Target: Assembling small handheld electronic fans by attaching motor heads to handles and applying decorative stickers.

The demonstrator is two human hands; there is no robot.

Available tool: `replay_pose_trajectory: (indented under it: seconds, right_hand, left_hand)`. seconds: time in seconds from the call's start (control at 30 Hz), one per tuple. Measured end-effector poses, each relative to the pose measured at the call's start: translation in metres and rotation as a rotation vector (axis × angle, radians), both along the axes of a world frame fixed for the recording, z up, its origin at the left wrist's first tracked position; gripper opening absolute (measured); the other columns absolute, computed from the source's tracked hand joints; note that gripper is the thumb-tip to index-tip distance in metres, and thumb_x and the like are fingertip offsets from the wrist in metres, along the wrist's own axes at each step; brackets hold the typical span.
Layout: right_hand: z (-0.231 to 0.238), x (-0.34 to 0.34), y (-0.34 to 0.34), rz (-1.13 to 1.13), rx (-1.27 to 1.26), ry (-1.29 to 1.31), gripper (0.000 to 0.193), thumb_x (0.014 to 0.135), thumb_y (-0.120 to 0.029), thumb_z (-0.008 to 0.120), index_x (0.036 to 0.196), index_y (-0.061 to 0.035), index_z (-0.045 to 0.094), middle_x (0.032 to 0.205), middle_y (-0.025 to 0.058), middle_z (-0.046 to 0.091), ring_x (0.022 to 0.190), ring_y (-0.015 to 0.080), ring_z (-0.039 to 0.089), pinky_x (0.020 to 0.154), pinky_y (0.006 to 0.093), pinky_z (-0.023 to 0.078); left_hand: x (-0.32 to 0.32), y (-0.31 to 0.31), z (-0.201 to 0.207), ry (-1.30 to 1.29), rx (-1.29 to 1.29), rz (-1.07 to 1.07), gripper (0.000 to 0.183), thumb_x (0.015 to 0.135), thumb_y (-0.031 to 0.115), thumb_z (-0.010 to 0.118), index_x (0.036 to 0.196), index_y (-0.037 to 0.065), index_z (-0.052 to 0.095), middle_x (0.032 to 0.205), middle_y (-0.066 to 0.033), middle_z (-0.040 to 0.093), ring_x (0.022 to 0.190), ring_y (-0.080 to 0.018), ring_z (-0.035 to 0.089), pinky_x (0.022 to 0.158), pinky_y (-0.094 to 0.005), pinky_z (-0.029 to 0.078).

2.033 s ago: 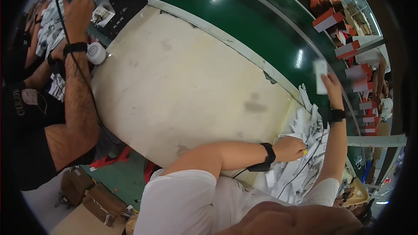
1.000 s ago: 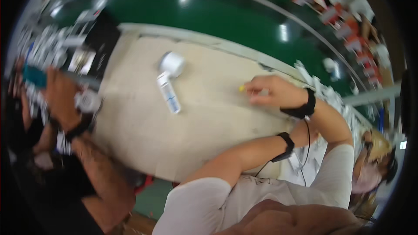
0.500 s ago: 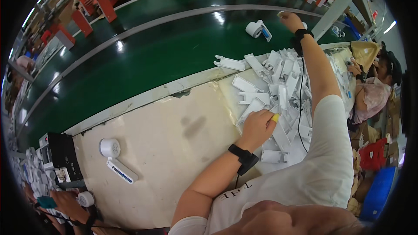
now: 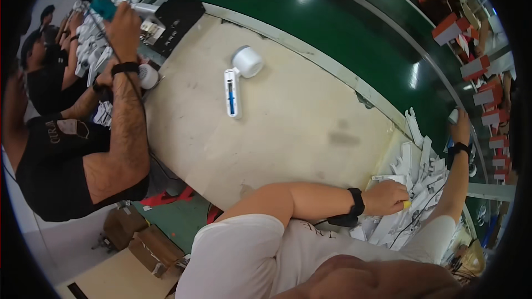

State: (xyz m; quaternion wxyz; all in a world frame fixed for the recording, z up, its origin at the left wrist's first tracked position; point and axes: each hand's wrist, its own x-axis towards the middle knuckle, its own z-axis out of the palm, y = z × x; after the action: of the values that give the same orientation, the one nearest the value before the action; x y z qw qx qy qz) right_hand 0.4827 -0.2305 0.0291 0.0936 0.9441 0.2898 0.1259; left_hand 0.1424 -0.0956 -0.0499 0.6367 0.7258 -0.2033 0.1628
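Item: 1 white device (image 4: 235, 76), left and far on the cream bench (image 4: 288, 138), its handle (image 4: 233, 105) seemingly uncovered. Left hand (image 4: 386, 198): 1, fingers curled at the loose casings (image 4: 422, 167), right; contents, I cannot tell. Right hand (image 4: 461, 128): 1, farther right, at a white piece (image 4: 454, 116); grip unclear. Done, I judge: 1 device set out. Left: many casings, unfitted.

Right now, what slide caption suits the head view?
Left hand over piled white parts, right hand at a white piece above the green surface.
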Motion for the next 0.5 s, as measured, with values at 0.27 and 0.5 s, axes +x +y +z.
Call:
replay_pose_trajectory:
  seconds: [0.27, 0.5]
  right_hand:
    - [0.086, -0.15, 0.041, 0.372, 0.858, 0.258, 0.069, 0.08, -0.014, 0.061, 0.139, -0.0058, 0.025, 0.126, 0.0133, 0.044, 0.117, 0.0274, 0.048, 0.091, 0.0336, 0.042]
    - [0.1, -0.294, 0.084, 0.592, 1.212, 0.725, 0.099, 0.069, -0.048, 0.071, 0.14, -0.0026, 0.02, 0.12, 0.0136, 0.047, 0.109, 0.0309, 0.054, 0.088, 0.0366, 0.046]
  left_hand:
    - [0.012, 0.049, 0.055, -0.338, -0.258, 0.675, 0.053, 0.08, 0.013, 0.058, 0.126, -0.001, 0.034, 0.132, -0.0194, 0.036, 0.121, -0.0354, 0.035, 0.098, -0.0429, 0.03]
    - [-0.015, 0.107, 0.078, 0.608, -0.951, -0.717, 0.043, 0.094, 0.037, 0.041, 0.114, -0.001, 0.046, 0.099, -0.0148, 0.061, 0.089, -0.0235, 0.063, 0.08, -0.0344, 0.049]
